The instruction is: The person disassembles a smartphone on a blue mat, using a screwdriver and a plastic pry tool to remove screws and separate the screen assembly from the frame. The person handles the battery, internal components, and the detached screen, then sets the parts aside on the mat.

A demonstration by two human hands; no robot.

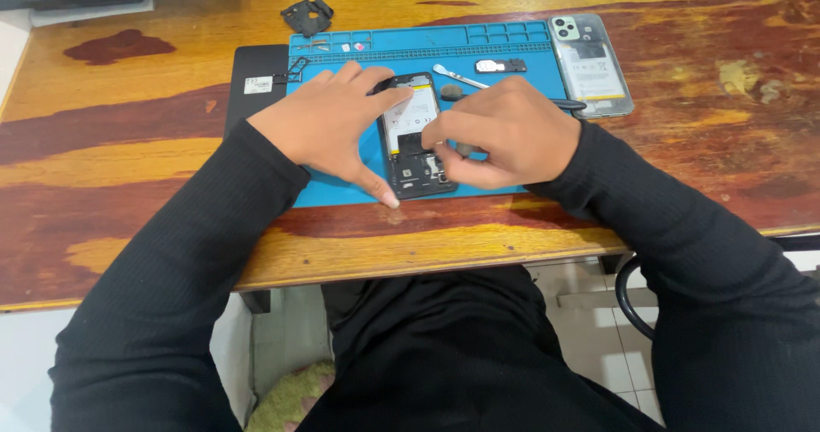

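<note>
Black sleeves nearest, both forearms reaching onto wooden table (128,167). Left hand (329,125) spread flat, thumb and fingers bracing left edge of opened phone (412,137). Right hand (504,133) curled, fingertips pinching at phone's lower board area; what's pinched not visible. Phone between both hands, on blue repair mat (342,189). Beyond right hand: metal pry tool (459,76), small black part (500,66), phone back cover (591,65). Beyond left: black bracket (307,15).
</note>
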